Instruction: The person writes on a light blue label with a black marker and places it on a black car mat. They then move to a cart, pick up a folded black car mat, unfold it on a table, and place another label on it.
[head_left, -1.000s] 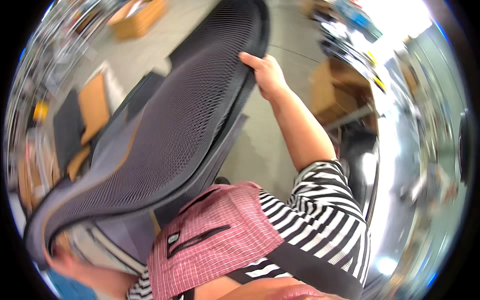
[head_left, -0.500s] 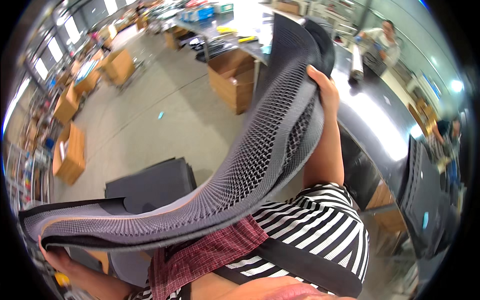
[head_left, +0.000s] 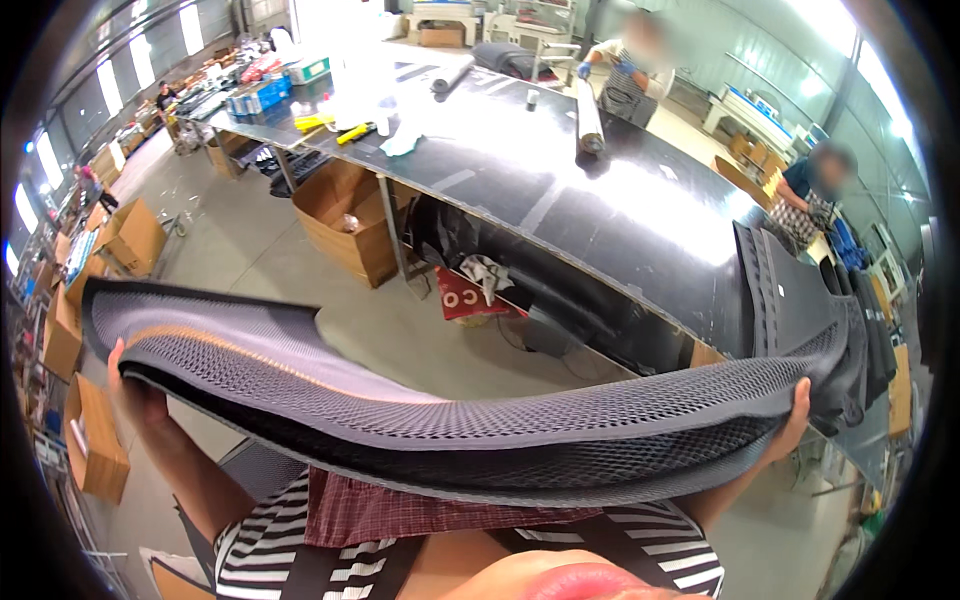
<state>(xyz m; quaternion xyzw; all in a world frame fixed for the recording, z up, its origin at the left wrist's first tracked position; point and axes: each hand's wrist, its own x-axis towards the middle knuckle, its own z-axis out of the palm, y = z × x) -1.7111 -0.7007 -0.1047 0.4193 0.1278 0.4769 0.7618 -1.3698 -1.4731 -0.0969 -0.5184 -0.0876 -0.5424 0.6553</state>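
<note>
A long, bendy bundle of grey mesh-textured sheet (head_left: pixel 560 420) stretches across in front of my chest, sagging a little in the middle. It is folded or layered, with a dark gap between its layers and a thin orange line along the left part. My left hand (head_left: pixel 143 393) grips its left end from below, thumb on the edge. My right hand (head_left: pixel 795 425) is closed on its right end, fingers mostly hidden beneath. That end reaches in front of a pile of dark ribbed sheets (head_left: pixel 785 290) on the table's right end.
A long black glossy table (head_left: pixel 640 240) runs beyond the sheet, with a roll (head_left: pixel 589 120), a pale cloth (head_left: pixel 402 140) and yellow items on it. A cardboard box (head_left: pixel 345 225) stands by its left leg. Two people work across the table. More boxes (head_left: pixel 130 240) line the left.
My view has turned right, towards the table. The sheet's right end has swung down and to the right with my right hand, so the sheet now spans nearly level. Both hands keep hold.
</note>
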